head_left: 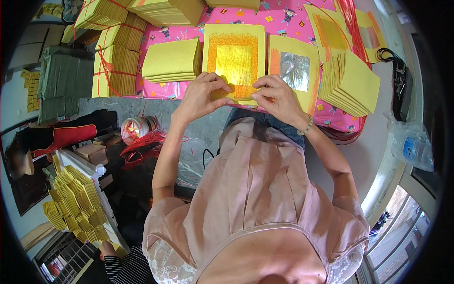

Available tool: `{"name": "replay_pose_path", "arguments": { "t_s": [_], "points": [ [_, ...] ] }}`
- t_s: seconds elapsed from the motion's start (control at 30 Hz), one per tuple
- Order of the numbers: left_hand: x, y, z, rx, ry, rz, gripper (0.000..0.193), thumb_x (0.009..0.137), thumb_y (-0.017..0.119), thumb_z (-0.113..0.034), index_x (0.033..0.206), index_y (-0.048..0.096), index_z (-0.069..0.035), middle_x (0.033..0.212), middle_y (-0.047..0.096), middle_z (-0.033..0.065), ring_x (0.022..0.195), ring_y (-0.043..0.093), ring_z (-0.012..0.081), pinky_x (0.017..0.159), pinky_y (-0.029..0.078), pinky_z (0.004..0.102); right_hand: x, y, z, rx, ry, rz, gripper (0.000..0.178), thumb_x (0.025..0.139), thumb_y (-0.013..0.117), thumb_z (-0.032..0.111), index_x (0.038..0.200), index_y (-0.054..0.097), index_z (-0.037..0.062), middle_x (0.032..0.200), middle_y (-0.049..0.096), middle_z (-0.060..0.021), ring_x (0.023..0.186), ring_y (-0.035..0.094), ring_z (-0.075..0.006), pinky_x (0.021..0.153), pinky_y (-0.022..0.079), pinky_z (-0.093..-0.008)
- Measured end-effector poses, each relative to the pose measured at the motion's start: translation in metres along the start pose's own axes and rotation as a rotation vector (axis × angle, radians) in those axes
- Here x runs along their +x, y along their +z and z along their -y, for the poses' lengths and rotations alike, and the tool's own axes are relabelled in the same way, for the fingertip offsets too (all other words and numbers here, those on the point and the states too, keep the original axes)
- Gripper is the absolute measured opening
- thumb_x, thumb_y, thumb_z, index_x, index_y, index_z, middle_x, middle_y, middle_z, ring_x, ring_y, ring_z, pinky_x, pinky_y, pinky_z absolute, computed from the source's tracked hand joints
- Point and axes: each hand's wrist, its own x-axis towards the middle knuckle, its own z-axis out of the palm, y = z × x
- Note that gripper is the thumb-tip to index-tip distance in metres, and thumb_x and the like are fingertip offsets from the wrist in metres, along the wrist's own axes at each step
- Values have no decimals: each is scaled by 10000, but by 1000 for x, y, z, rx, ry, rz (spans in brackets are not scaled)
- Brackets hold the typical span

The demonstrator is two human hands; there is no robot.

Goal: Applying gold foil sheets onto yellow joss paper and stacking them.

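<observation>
A yellow paper sheet (257, 35) lies in front of me, with a shiny gold foil square and an orange printed border. My left hand (203, 94) pinches its near edge at the left, thumb and fingers together. On the right side of that same edge, my right hand (279, 97) also has its thumb and fingertips closed on the paper. The near edge seems slightly lifted or curled between them. Beside my right hand lies a sheet with a silver foil square (295, 71) and orange stripes. A stack of folded yellow papers (171, 57) sits left of the gold sheet.
The table has a pink patterned cover (163, 90). Tied yellow bundles (116, 71) stand at the left, fanned folded papers (350, 85) and red cords (358, 33) at the right. Lower left, a striped sleeve (124, 265) reaches toward piled yellow papers (78, 203).
</observation>
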Motion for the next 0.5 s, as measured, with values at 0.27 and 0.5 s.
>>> {"name": "replay_pose_path", "arguments": {
  "t_s": [0.27,0.5],
  "points": [
    [1,-1,3,-16,2,8,288,752,811,-262,965,726,-88,959,644,96,973,595,303,856,483,404,2,1,-1,-3,-8,-2,153,860,707,175,851,749,28,1020,677,-84,1000,602,-255,826,508,-357],
    [1,-4,-11,104,43,-18,346,743,808,-249,1038,707,-98,1020,639,93,975,599,303,838,506,400,2,-2,1,-17,-30,-20,134,858,723,161,855,744,28,1016,678,-91,959,629,-257,799,515,-351]
  ]
}}
